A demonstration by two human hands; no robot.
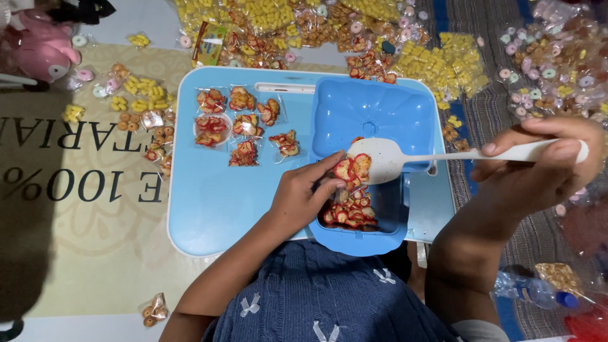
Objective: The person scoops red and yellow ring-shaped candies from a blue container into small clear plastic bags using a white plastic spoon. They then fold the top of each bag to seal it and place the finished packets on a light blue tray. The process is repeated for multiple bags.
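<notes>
The right hand [538, 168] has its grip closed around the far end of a long white spoon [405, 158], thumb laid flat along the top of the handle and fingers curled beneath, so the handle runs level across to the left and the speckled bowl hovers over a blue tub [373, 114]. Held that way, the bowl seems to serve as a small shelf for the snacks. The left hand [304, 199] has a loose, part-open grip, its fingertips [332, 166] pinching or steadying a few red-edged ring crisps [351, 170] right at the lip of the spoon; whether they are fully pinched I cannot tell. More of the same crisps [349, 214] lie heaped in the near end of the tub, just below the hand. The left forearm comes up from the lower middle, wrist bent inward; the right forearm rises from the lower right with the elbow tucked close. The tub sits on the right part of a low, pale blue desk [209, 202], and on the left part of it small clear packets of the red crisps [244, 126] are laid out in rough rows, apparently kept apart from the loose ones. Beyond the desk, the floor mats are strewn with many sealed packets of yellow puffs [443, 66] and pastel rings [551, 69]. A pink soft toy [41, 47] lies at the upper left, and a plastic bottle [535, 292] lies at the lower right.
</notes>
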